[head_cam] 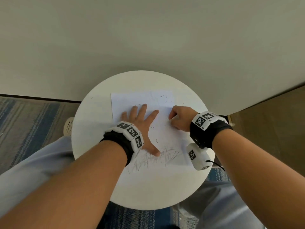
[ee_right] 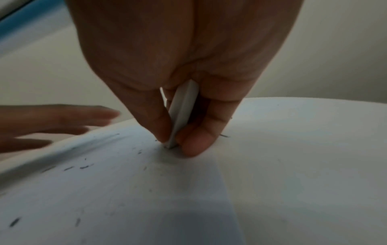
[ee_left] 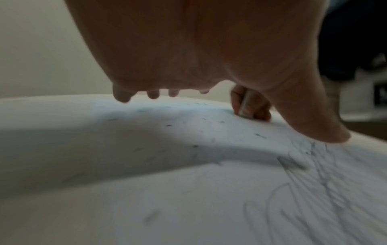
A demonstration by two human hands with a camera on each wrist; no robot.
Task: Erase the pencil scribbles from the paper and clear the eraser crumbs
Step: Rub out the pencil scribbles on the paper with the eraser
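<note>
Right wrist view: right hand (ee_right: 184, 92) pinches the thin, likely flexible eraser (ee_right: 183, 109) near its tip; left hand (head_cam: 142, 124), spread, pins the flimsy paper (head_cam: 132, 100).

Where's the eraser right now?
The eraser is pinched in the right hand, its tip pressed to the paper near the sheet's right edge, right of the flat left hand.

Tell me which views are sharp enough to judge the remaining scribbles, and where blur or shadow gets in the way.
Head view: evenly lit, sharp, wide-angle bowed; scribbles readable on the paper. Left wrist view: dim, soft, the left hand shadows the sheet. Right wrist view: the right hand pinching the eraser is fairly clear; crumbs smear toward the left edge.
</note>
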